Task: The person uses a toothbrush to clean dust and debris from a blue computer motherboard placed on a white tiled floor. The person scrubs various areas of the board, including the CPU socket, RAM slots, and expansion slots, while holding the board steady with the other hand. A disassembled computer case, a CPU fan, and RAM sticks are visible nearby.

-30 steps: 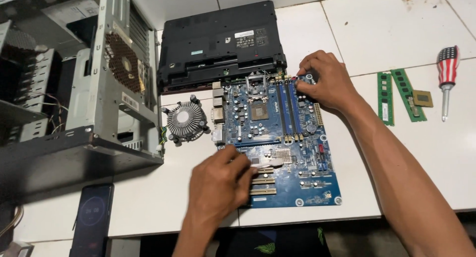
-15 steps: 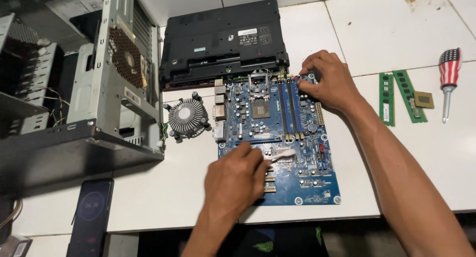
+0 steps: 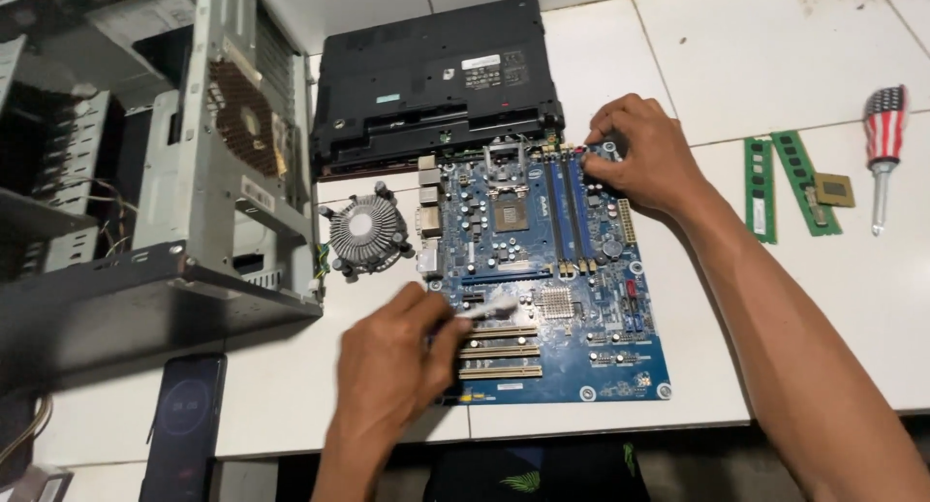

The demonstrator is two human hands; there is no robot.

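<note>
Fingers of the left hand (image 3: 392,361) grip a small white brush (image 3: 489,309) over the blue motherboard (image 3: 542,279), while the right hand (image 3: 644,153) presses its top corner, clasping nothing.

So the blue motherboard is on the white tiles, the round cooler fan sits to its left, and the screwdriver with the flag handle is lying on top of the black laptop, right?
Not quite. In the head view the screwdriver lies on the white tiles at the far right, beside the two green memory sticks, not on the black laptop. The rest holds: the blue motherboard is on the tiles and the round cooler fan sits to its left.
</note>
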